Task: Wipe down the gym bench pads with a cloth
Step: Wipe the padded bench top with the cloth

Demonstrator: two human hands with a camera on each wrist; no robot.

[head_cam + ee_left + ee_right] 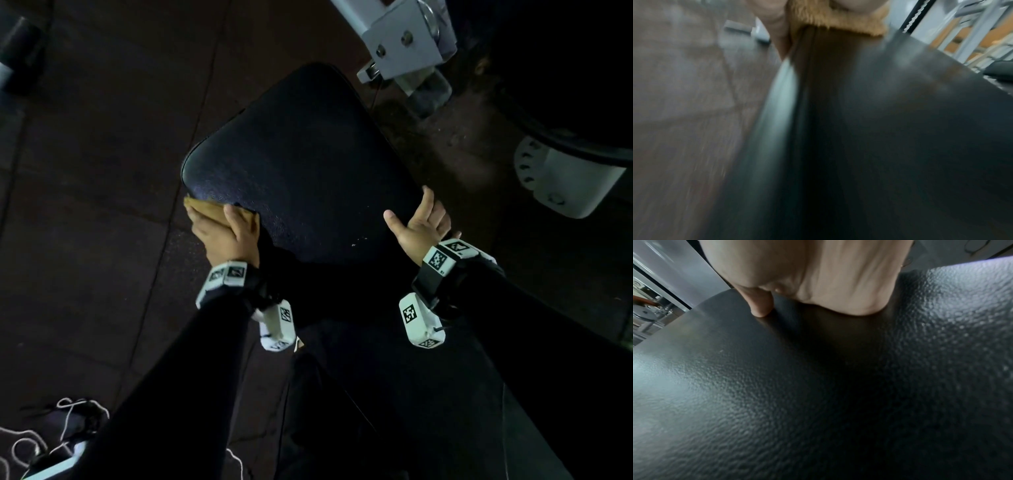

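The black textured bench pad (301,164) fills the middle of the head view. My left hand (219,233) grips a tan fuzzy cloth (202,206) at the pad's near left edge, thumb on top and fingers down the side. The blurred left wrist view shows the cloth (838,21) folded over the pad (879,113) at that edge. My right hand (416,222) rests on the pad's right edge, thumb spread and index finger straight. Its other fingers are hidden past the edge. In the right wrist view the palm (838,272) and thumb tip (760,306) touch the pad (777,386).
A white metal machine bracket (407,37) stands beyond the pad's far end. Another white bracket (561,181) sits under a dark pad at the right. Dark rubber floor tiles (102,171) lie to the left, with white cords (68,421) on them at lower left.
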